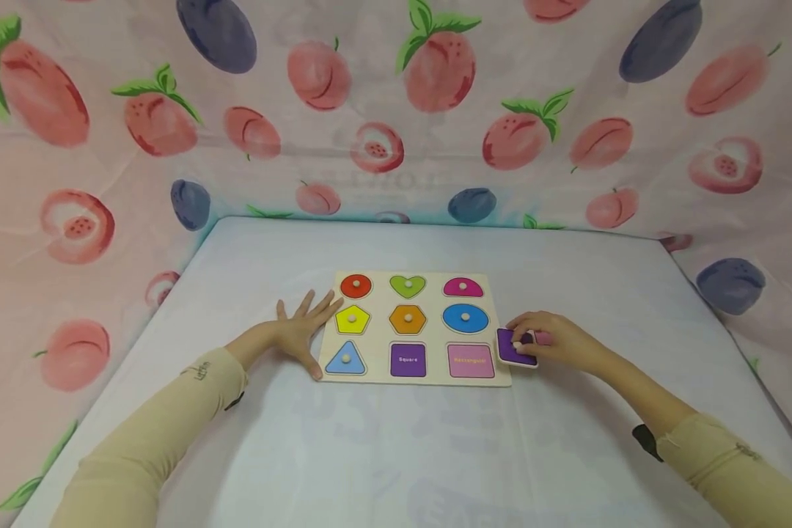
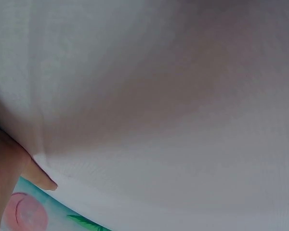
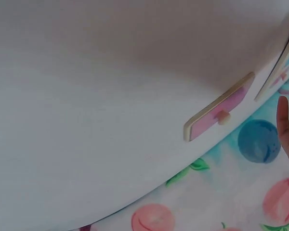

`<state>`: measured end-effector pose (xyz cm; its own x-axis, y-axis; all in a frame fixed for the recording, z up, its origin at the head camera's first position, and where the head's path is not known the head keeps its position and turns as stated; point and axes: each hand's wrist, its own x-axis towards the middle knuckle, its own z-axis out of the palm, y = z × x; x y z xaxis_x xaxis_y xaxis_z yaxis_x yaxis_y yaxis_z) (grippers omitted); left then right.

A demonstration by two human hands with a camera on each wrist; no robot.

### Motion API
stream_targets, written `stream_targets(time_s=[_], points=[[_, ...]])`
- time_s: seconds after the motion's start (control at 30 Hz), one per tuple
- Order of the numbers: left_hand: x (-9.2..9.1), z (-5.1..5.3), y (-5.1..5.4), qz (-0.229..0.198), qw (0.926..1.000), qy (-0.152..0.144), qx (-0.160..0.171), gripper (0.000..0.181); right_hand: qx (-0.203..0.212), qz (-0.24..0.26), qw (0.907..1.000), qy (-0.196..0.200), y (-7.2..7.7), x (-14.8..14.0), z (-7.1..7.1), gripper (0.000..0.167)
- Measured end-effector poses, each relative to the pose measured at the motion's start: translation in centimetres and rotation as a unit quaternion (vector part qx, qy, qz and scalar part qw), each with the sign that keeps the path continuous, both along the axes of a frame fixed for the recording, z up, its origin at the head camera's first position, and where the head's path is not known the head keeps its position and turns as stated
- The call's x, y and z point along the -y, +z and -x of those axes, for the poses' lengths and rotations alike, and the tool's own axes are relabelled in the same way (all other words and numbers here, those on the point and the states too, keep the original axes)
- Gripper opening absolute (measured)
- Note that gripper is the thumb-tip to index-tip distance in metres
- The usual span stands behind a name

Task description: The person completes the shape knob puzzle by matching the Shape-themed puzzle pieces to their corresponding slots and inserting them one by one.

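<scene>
A wooden knob puzzle board (image 1: 376, 331) lies on the table, its Square recess (image 1: 408, 360) and Rectangle recess (image 1: 471, 361) showing printed words without pieces. My left hand (image 1: 301, 331) is spread with straight fingers, touching the board's left edge with thumb and fingertips. Just off the board's lower right corner, my right hand (image 1: 554, 339) pinches the purple square puzzle piece (image 1: 510, 352) by its knob. Partly hidden behind those fingers is a pink rectangle puzzle piece (image 1: 543, 338); the right wrist view shows this rectangle piece (image 3: 219, 113) lying knob up.
Other knobbed pieces sit in the board, among them a blue oval (image 1: 475, 320), an orange hexagon (image 1: 399, 325) and a light blue triangle (image 1: 338, 364). A white cloth covers the table (image 1: 383, 455). Fruit-patterned curtain (image 1: 383, 73) hangs behind and at both sides.
</scene>
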<state>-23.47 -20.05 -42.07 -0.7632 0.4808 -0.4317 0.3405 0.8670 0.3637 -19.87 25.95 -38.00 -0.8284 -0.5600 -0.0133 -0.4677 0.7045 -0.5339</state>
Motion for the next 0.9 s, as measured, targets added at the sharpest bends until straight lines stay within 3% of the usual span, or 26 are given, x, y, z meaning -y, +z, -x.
stream_targets(time_s=[0.9], points=[[0.0,0.0,0.1,-0.003,1.0000,0.003,-0.001,0.140,-0.022,0.018,0.9982,0.053,0.4,4.8,1.9,0.009]])
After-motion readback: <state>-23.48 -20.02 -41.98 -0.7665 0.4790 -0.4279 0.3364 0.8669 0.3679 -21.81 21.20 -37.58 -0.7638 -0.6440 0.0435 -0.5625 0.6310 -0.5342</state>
